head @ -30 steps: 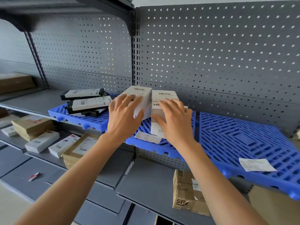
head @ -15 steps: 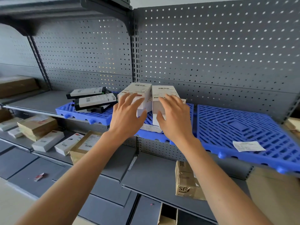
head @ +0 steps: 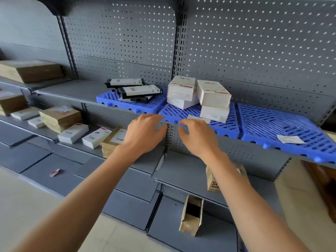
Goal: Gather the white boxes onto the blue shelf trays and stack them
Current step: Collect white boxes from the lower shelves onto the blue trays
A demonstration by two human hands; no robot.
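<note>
Boxes still to gather — flat white cardboard boxes on the lower grey shelf — lie left of and below your left hand, long axes running back into the shelf, nearer it than your right hand, both loose-fingered and empty beneath the blue slatted plastic tray.

One head-worn wide-angle view looks forward and slightly down, close to the grey shelving.

Black boxes sit piled at the shelf's left, white labels up, the top ones askew. A paper slip lies flat far right. Lower shelf: brown parcels stacked at left, another labelled parcel just beside them. An upright brown carton stands below centre, and an open carton lower down. A small red-and-white scrap lies on the bottom ledge. Grey pegboard backs it all.
</note>
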